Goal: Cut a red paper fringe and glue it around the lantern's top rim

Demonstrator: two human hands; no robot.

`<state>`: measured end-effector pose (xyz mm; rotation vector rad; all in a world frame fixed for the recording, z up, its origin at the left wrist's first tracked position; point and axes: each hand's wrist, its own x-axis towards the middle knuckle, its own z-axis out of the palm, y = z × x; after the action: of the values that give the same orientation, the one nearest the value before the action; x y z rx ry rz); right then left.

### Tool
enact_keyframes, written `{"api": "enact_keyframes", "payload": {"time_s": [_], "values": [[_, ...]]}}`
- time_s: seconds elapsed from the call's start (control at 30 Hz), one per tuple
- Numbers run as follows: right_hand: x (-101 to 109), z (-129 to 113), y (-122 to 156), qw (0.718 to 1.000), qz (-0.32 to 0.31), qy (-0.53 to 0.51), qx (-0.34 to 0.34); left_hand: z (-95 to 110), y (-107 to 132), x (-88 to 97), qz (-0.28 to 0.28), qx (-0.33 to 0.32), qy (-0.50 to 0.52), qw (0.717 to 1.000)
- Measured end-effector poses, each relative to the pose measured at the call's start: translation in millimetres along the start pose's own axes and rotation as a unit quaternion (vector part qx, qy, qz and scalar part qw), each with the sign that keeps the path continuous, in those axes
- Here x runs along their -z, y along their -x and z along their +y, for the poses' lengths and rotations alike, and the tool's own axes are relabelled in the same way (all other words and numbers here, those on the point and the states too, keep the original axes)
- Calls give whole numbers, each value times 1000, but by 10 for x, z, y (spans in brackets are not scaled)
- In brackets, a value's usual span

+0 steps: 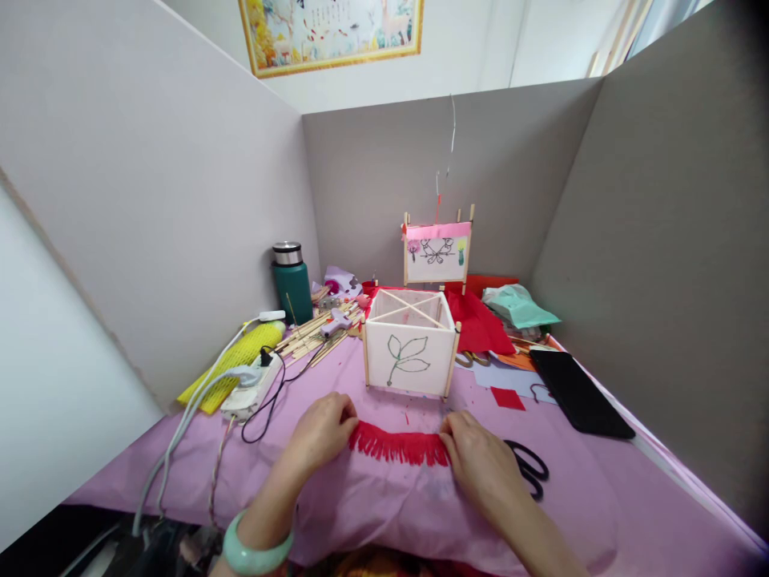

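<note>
Before the box (400,377) on the worktop (360,513), the fringe (400,445) spans left hand (323,429) to right hand (477,453); bottle (292,287) and power strip (249,394) left, scissors (521,462) right, lantern (436,268) behind.

Grey partitions (372,168), white wall (469,48), possibly curtain (658,32)

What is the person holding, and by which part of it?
A red fringed strip, by its two ends: the left hand holds one end, the right hand the other.

Red fringed strip (400,446), spread crosswise, slightly bowed, fringe along near edge
</note>
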<state>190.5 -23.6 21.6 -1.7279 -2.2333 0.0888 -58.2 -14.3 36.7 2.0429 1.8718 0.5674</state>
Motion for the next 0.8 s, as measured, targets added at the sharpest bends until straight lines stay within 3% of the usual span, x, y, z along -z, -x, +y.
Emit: {"api": "enact_keyframes", "payload": {"time_s": [0.17, 0.3, 0.47, 0.6, 0.7, 0.8], "values": [[-15, 29, 36, 999, 45, 0, 7, 8, 47, -28, 22, 3, 13, 1000], [-120, 108, 103, 995, 90, -12, 43, 17, 86, 93, 88, 16, 16, 996], [-223, 212, 223, 980, 182, -74, 20, -157, 93, 554, 253, 57, -69, 963], [-252, 295, 276, 973, 210, -96, 20, -467, 178, 1014, 340, 174, -133, 914], [-307, 333, 271, 966, 235, -102, 33, -581, 222, 1253, 336, 220, -162, 901], [-342, 326, 253, 962, 249, -104, 47, -442, 85, 1345, 284, 182, -181, 924]]}}
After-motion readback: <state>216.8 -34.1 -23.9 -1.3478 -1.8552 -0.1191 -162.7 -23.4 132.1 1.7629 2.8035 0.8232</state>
